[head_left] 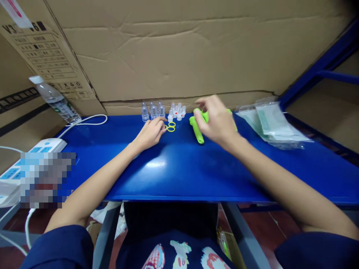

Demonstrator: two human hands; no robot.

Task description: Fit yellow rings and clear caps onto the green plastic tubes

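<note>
My left hand [151,132] rests on the blue table [179,168], fingers curled, its fingertips touching small yellow rings [170,127]. My right hand [215,119] hovers over bright green plastic tubes [196,130], fingers bent and pinching at the top of one. Behind the rings stand several small clear caps [153,111] and several white caps with red dots [177,111].
A water bottle [54,99] leans at the left against cardboard boxes [174,48]. A white power strip [42,147] with a cable lies at the table's left edge. Clear plastic bags [272,125] are piled at the right. A blue shelf frame [322,63] rises at the far right.
</note>
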